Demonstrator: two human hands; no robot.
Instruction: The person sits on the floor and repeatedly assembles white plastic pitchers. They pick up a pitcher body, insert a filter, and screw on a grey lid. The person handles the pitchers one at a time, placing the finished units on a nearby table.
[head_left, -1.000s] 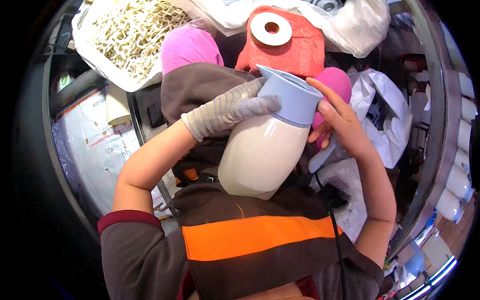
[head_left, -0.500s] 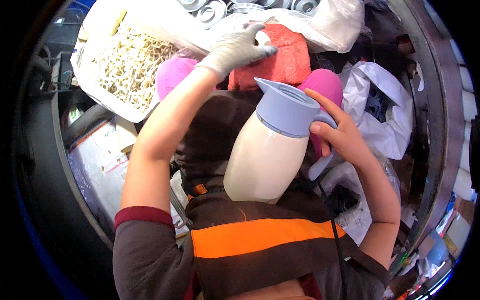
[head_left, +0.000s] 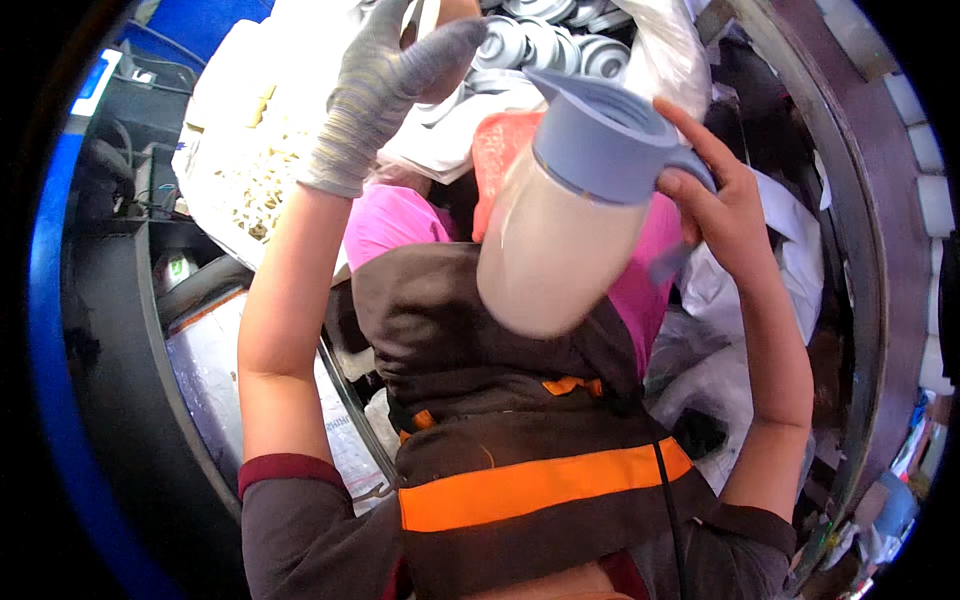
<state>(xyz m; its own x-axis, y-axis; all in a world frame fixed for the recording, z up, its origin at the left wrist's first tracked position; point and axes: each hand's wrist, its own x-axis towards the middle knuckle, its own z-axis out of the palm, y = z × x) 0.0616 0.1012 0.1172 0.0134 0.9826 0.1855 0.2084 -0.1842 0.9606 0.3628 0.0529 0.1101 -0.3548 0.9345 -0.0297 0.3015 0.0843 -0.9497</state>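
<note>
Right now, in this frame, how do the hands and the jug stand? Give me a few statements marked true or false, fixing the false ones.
1. The right hand is on the handle of the jug. True.
2. The left hand is bare. False: it wears a grey glove; the right one is bare.
3. The jug partly hides the red cloth from the camera. True.
4. The spout points toward the right hand. False: it points away from that hand, toward the person's left.
5. Both hands hold the jug. False: the left hand is apart from it.
</note>
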